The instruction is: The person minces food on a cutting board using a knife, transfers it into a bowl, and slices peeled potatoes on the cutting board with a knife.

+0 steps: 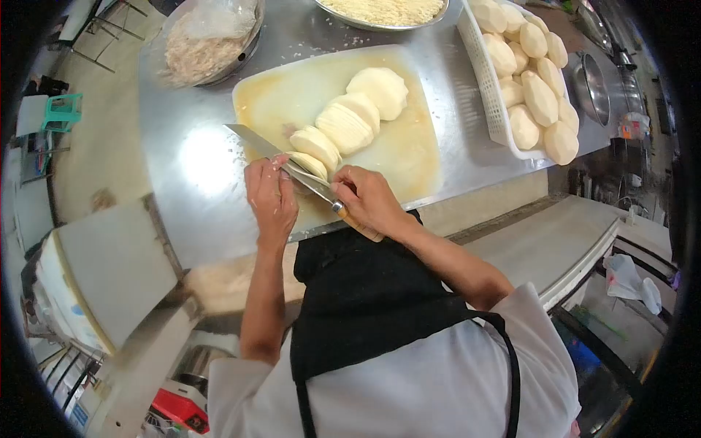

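A large knife (252,139) with a wooden handle lies slantwise over the near left part of the cutting board (263,91). My right hand (369,196) is closed about the knife near its handle, fingers curled by the end of the blade. At mid-blade, my left hand (272,196) has its fingers bent and pressed together against the metal. Just beyond the blade, peeled potatoes cut into slices (343,128) lean in a slanting row. The nearest slice (308,163) is partly covered by the knife. A larger peeled piece (377,91) lies at the row's far end.
A white plastic basket (488,87) of whole peeled potatoes stands right of the board on the metal table (193,212). A bowl of pale shreds (383,10) is at the back. Another bowl (244,62), with plastic over it, sits back left. A metal bowl (593,89) is beyond the basket.
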A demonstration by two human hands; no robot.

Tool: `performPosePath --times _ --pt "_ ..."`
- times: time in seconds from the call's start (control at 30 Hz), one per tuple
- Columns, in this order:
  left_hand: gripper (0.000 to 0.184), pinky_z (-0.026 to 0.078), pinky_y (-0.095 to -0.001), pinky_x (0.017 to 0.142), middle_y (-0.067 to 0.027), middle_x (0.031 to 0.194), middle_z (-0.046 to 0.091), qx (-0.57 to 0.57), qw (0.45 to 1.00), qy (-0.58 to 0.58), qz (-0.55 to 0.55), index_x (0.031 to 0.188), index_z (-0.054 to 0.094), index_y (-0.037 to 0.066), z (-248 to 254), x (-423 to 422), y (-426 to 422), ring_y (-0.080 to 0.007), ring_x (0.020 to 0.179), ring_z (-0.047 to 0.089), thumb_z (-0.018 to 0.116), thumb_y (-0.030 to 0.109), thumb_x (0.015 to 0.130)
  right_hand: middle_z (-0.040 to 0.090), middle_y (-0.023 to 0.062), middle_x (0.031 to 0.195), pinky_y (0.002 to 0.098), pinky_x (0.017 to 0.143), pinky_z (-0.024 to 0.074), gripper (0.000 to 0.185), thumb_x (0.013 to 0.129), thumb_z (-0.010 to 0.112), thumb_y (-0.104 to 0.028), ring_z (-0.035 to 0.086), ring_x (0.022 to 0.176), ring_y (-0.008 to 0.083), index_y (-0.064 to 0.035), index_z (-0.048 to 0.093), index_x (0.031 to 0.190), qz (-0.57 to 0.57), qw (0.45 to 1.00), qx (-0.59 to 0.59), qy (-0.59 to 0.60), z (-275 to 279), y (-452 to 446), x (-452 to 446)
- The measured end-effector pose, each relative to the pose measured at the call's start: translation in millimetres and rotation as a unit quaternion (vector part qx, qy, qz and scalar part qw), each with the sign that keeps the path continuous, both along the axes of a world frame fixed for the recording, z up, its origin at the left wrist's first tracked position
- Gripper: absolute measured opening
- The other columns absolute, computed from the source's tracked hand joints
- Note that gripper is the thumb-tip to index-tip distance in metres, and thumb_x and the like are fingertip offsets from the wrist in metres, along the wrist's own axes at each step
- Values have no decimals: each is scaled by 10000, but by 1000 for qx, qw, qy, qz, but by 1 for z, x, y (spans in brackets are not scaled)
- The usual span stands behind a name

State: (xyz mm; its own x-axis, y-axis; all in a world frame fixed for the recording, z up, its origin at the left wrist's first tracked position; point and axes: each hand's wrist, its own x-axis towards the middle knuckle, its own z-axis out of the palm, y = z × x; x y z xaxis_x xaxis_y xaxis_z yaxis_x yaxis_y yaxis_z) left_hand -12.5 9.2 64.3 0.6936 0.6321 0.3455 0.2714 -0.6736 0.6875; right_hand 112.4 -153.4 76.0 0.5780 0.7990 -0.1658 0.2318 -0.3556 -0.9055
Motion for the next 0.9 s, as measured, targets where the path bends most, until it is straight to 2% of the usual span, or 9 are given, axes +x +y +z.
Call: performPosePath --times 0.1,0.2,0.3,0.4,0.5,0.6,0.73,0.83,0.9 --pt "255 474 -453 883 -180 989 605 0 1000 -9 9 1072 707 -40 -5 1 -1 -363 974 566 573 -76 858 698 188 777 459 674 537 218 945 697 -219 694 729 375 -7 647 936 65 989 -34 -126 -2 20 11" --pt "281 477 -450 949 -174 1076 633 -28 999 11 15 1135 673 -18 -10 -3 -4 -357 1049 587 557 -68 885 686 193 725 489 623 532 257 896 727 -235 693 692 398 -13 599 873 103 966 -49 -232 -4 46 16" --pt "286 478 -451 954 -180 1082 632 -13 1000 16 14 1136 668 -19 -11 -2 -4 -354 1056 591 560 -72 877 667 206 680 501 599 530 292 870 741 -255 685 663 415 -10 582 847 92 954 -95 -268 -11 63 20" --pt "302 477 -442 947 -171 1073 621 0 1000 1 10 1174 647 -13 -15 -2 -4 -337 1040 589 563 -68 890 671 210 688 497 594 531 303 886 734 -267 682 663 426 -6 580 898 96 949 -111 -279 -14 66 17" --pt "322 478 -431 930 -173 1103 595 -77 995 -45 40 1220 614 -17 -16 -1 -13 -330 1021 573 565 -61 906 698 213 770 491 649 542 331 918 724 -292 701 735 416 -1 598 1012 107 963 -80 -232 -10 59 22" --pt "287 465 -473 920 -199 1111 573 -112 989 -48 90 1186 600 -53 -25 -11 -20 -373 1029 562 600 -38 899 712 213 867 497 718 536 426 953 716 -319 710 826 393 16 596 1187 86 987 -61 -120 19 27 11" --pt "235 463 -487 909 -206 1111 566 -51 998 -25 30 1141 596 -60 -42 -18 -16 -385 1030 554 596 -29 907 705 242 909 484 773 533 568 984 700 -350 690 860 420 38 542 1368 151 987 -38 -32 12 -5 -15" --pt "203 464 -484 895 -211 1105 565 -44 998 -33 20 1119 600 -55 -46 -18 -10 -395 1018 552 587 -29 918 709 306 981 548 816 531 551 995 675 -374 693 929 490 27 544 1350 139 976 -156 63 27 -5 -14" --pt "187 467 -484 882 -214 1100 564 -11 1000 -18 5 1108 602 -50 -44 -19 -5 -403 1011 551 578 -31 924 704 306 945 530 805 532 526 1001 669 -374 697 901 478 28 569 1325 113 973 -186 73 22 -14 -19"
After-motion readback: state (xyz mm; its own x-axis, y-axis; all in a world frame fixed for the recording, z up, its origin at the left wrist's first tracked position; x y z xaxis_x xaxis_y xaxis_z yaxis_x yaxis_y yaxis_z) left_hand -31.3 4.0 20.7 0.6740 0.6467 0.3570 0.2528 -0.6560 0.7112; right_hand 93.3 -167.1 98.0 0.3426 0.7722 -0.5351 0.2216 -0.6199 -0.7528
